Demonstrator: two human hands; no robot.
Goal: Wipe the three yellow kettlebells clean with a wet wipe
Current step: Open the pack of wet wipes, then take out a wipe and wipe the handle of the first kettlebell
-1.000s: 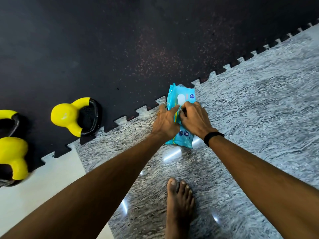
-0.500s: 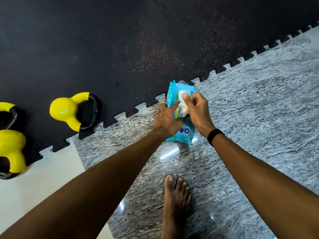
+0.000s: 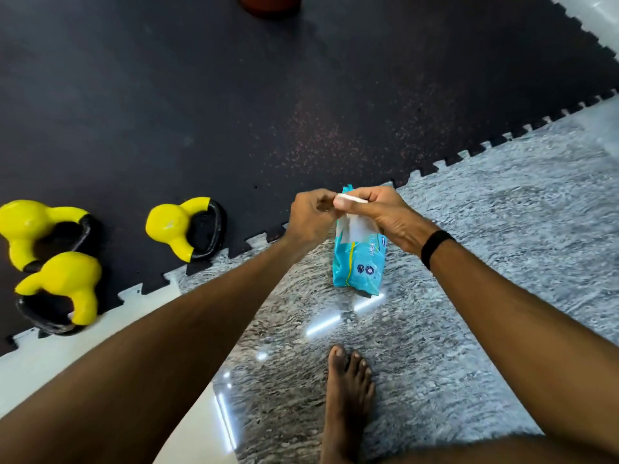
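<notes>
A bare foot (image 3: 348,396) is standing on the floor. Beyond it, both hands are pinching a wet wipe (image 3: 355,226) above the blue pack (image 3: 360,266): right hand (image 3: 385,219), left hand (image 3: 311,217), fingers clamped on it. Three yellow kettlebells (image 3: 170,226) are lying left of the pack.

Below my hands I see a glossy plastic wipes pack (image 3: 359,262) on polished stone floor (image 3: 469,262); the mat (image 3: 201,112) beyond looks like matt rubber.

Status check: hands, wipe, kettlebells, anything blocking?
Right hand and left hand both pinch the wet wipe above the pack. Three kettlebells untouched, lying on the mat. Nothing blocking.
</notes>
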